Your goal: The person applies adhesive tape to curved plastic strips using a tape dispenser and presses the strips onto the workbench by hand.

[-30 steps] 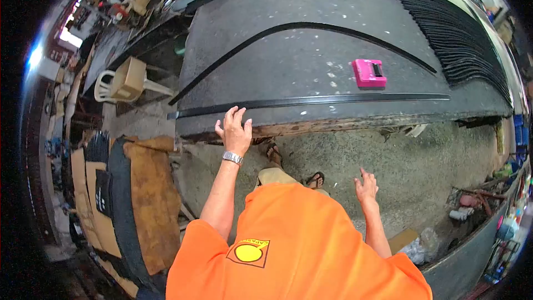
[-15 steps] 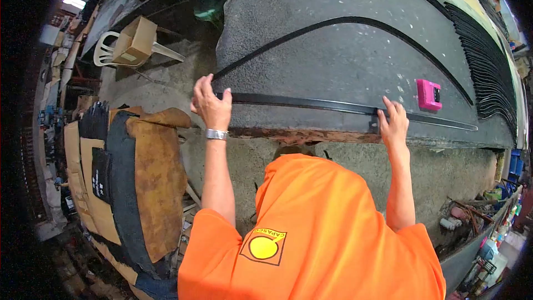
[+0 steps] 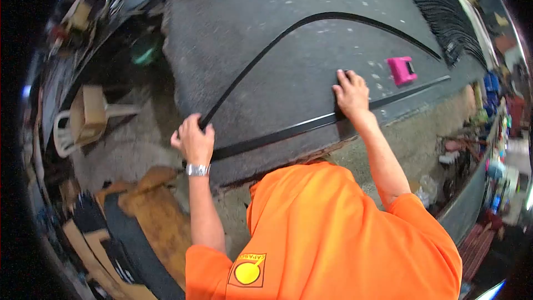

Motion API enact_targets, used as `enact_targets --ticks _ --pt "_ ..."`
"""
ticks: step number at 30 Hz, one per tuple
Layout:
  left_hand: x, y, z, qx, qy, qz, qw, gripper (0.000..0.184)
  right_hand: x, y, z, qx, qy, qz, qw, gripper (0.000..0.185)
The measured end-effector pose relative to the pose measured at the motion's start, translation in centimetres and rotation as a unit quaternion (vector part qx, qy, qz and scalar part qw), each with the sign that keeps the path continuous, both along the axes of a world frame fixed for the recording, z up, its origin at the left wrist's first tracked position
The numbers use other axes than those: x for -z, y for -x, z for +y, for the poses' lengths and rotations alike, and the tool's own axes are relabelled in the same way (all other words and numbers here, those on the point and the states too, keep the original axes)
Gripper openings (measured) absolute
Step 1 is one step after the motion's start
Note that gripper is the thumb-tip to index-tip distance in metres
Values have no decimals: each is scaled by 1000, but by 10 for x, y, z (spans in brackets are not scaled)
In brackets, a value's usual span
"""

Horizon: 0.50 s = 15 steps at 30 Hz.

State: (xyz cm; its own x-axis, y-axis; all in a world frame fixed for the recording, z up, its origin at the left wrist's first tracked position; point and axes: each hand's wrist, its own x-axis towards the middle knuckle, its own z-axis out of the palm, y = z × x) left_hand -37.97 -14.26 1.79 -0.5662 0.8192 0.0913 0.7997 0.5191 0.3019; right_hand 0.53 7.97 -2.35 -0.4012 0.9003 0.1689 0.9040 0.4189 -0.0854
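Note:
My left hand [image 3: 194, 143], with a metal watch at its wrist, is closed round the left ends of black strips at the table's left edge. A thin curved strip [image 3: 269, 44] rises from between thumb and fingers and arcs across the dark table [image 3: 250, 100]. Below it, a straight, flat black strip [image 3: 300, 128] runs from beneath that hand toward the right. Whether the two are one piece is hidden by the hand. My right hand [image 3: 353, 95] lies over the straight strip with its fingers stretched forward on the tabletop.
A pink tape measure-like block [image 3: 402, 70] sits right of my right hand. Many black strips [image 3: 441, 14] are stacked at the far right. Left of the table are a cardboard box [image 3: 89, 112] on a white plastic chair [image 3: 65, 136] and brown and dark sheets [image 3: 158, 216].
The view has turned and shifted, so the table appears tilted. My left hand stays at the strip ends; the curved strip arches more steeply. My right hand reaches farther over the straight strip.

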Motion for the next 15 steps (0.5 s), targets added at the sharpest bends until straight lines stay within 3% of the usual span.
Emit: enact_targets --ticks 7,15 --pt "-4 3 6 6 49 2 999 33 -7 9 -8 17 -2 21 1000 50" --pt "-23 6 14 37 151 -9 988 42 -29 13 -12 33 -27 97 994 43"
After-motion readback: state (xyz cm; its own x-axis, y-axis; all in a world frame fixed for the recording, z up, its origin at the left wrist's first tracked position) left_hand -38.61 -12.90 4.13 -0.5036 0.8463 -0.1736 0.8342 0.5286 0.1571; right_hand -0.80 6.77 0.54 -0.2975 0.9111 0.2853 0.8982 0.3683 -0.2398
